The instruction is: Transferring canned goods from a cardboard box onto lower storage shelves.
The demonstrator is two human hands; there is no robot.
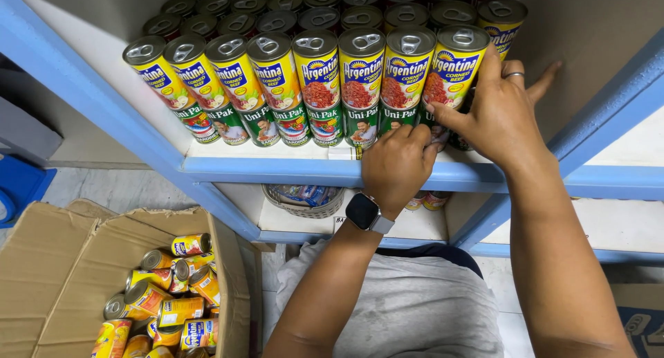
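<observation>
Yellow meat cans with pull-tab lids (pixel 361 69) stand stacked on green fish cans (pixel 325 123) along the front of a blue-edged shelf (pixel 277 170). My right hand (pixel 498 112), a ring on one finger, rests its fingers on the rightmost yellow can (pixel 453 71) of the top row, thumb at its lower left. My left hand (pixel 398 166), with a smartwatch on the wrist, is curled against a green can (pixel 398 117) in the bottom row, mostly hiding what its fingers touch.
An open cardboard box (pixel 76 261) at lower left holds several loose yellow cans (pixel 173 296). A lower shelf (pixel 297 223) carries a small wicker basket (pixel 304 202) of packets. The shelf's beige side wall (pixel 595 47) is close on the right.
</observation>
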